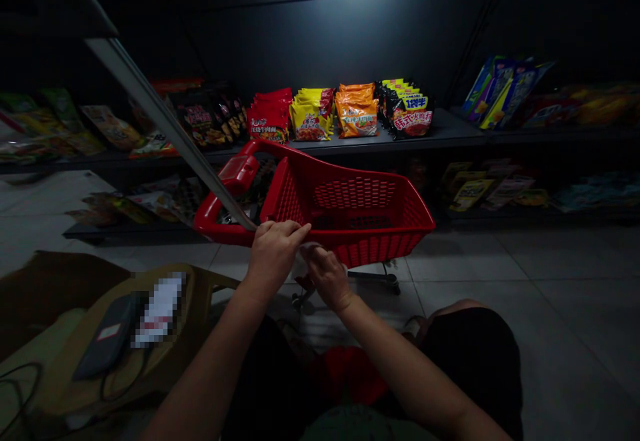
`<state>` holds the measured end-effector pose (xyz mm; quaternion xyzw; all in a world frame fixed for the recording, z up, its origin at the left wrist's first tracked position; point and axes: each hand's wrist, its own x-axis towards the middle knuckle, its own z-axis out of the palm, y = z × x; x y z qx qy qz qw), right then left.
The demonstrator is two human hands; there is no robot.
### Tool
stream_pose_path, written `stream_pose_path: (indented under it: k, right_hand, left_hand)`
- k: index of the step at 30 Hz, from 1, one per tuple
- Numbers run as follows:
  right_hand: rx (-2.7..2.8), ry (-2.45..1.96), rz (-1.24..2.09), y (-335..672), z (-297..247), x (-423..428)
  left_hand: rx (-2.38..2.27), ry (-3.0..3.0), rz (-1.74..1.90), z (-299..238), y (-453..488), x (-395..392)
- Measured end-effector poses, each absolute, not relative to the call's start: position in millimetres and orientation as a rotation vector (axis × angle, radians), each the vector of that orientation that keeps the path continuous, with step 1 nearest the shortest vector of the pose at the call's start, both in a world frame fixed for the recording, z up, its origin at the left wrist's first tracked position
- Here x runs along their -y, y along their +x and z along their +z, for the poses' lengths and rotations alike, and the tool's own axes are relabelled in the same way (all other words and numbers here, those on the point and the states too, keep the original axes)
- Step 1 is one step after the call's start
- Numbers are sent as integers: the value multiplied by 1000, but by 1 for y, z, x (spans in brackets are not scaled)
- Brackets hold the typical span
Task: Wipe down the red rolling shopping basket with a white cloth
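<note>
A red plastic shopping cart [370, 208] with a mesh basket stands on the tiled floor in front of me, its handle bar [220, 224] toward me. My left hand [273, 251] is curled over the near rim of the basket, fingers closed on it. Just below and to the right, my right hand [327, 274] is closed under the basket's near edge; what its fingers hold is hidden. Both forearms reach forward from my lap.
A low dark shelf [450, 136] along the wall carries rows of red, yellow and orange noodle packets [340, 114]. More packets lie on lower shelves left and right. A slanted metal bar [165, 121] crosses the left. A cardboard box [100, 334] with a dark device sits at lower left.
</note>
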<state>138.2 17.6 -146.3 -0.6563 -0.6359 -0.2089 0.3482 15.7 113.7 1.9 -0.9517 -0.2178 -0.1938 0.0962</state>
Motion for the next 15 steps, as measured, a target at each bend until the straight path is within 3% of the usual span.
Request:
stream_pose_path:
  k: [8,15]
  right_hand:
    - [1755,-1615,-481,153,-132,-13]
    - [2082,-1540,-325,156,-163,-27]
  left_hand:
    - [558,-2894,-742,-8,6,-120]
    - [723,-2906,-850,-20,4,-116]
